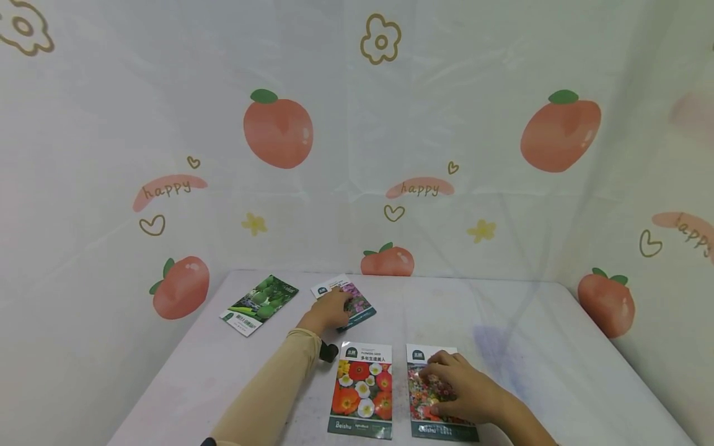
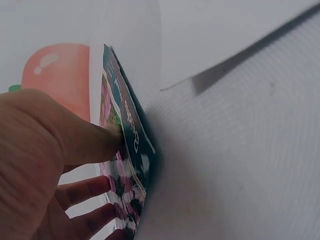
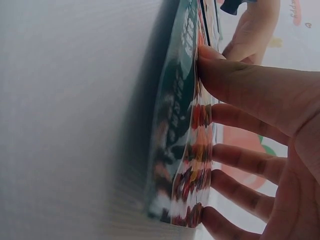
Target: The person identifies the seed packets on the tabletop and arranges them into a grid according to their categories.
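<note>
- Well, my right hand [image 1: 460, 387] rests its thumb and spread fingertips on the printed face of a glossy rectangular seed packet of mixed red and pink flowers [image 1: 426, 391], near and right; my fingers are not curled round it.
- My left hand [image 1: 331, 310], reaching farther, touches a rectangular packet with pink-purple flowers and a dark green band [image 1: 359, 303]; its thumb and fingertips lie on the face without wrapping the edges.
- The relation I judge to matter most: the pink-purple packet lies directly under my left hand, its long axis slanting from far left to near right, while the packet under my right hand runs roughly near to far. For each, the hand touching it is the nearer one.
- Between, nearer than my left hand and just left of the right-hand packet, lies a glossy packet of red, orange and white poppies [image 1: 361, 390], its long axis near to far.
- Far left, apart from both hands, a green-fruit packet [image 1: 260, 305] slants from near left to far right.
- All four lie on the white-covered table [image 1: 446, 310].
</note>
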{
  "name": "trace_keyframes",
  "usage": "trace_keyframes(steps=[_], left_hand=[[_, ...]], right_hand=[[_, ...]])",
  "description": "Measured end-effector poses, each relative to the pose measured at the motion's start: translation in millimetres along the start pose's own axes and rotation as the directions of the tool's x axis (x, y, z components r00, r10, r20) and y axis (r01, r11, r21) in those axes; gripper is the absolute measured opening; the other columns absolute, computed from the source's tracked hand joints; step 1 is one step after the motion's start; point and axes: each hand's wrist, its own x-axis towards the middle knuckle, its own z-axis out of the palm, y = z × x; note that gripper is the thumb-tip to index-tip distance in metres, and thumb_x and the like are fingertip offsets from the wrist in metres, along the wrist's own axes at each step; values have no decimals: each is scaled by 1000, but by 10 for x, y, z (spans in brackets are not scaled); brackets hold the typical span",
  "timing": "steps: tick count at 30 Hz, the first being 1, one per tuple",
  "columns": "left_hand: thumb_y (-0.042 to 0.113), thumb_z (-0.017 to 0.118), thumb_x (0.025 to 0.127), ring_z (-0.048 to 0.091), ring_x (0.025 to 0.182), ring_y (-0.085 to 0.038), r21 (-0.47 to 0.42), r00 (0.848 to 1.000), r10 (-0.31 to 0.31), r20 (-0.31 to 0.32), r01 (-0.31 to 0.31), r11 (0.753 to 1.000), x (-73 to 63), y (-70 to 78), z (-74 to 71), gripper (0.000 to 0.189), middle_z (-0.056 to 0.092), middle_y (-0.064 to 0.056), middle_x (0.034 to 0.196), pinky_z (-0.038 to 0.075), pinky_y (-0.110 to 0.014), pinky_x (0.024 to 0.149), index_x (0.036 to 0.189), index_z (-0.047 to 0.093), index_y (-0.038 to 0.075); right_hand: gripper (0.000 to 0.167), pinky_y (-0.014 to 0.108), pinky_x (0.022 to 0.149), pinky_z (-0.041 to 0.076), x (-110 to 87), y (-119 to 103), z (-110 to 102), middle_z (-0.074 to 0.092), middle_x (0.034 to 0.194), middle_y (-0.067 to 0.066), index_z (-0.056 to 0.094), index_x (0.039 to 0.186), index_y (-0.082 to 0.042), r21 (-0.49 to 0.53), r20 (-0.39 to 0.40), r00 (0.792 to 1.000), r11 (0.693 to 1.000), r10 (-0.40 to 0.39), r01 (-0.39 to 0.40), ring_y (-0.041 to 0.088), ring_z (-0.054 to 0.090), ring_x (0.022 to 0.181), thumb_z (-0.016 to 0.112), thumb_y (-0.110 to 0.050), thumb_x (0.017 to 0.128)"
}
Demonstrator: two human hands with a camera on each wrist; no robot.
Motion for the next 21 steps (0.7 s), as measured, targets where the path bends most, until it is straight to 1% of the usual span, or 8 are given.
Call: trace_keyframes(steps=[8,12,16,21], left_hand=[[18,70,99,58,126,-31,-4,1000,9,-1,-9,1000,-8,36,11,52,54,-19,152,47,-57,115,149,61,8],[18,69,99,57,125,-31,-5,1000,9,0,-9,1000,-13,57,13,51,54,-19,153,47,-58,115,149,61,8],[17,69,99,57,126,-32,0,1000,22,-2,-22,1000,-19,85,2,50,54,-20,152,47,-59,115,148,62,8],[13,67,97,55,136,-37,-3,1000,31,-3,-31,1000,-30,107,-1,51,49,-23,157,44,-61,117,148,62,7]], right_hand=[[47,48,89,56,-1,11,5,56,136,-5,68,130,-34,-3,-5,1000,1000,-10,10,24,49,118,84,-50,89],[47,47,90,56,-3,3,2,56,136,-6,68,130,-34,-8,-9,1000,1000,-13,13,22,49,117,84,-50,89],[47,50,91,56,7,-7,-3,56,136,-6,69,129,-34,-14,-9,1000,1000,2,-2,23,49,117,85,-49,88],[46,53,92,56,7,-23,-5,57,136,-6,69,128,-34,-12,-8,1000,1000,17,-17,23,49,117,86,-49,87]])
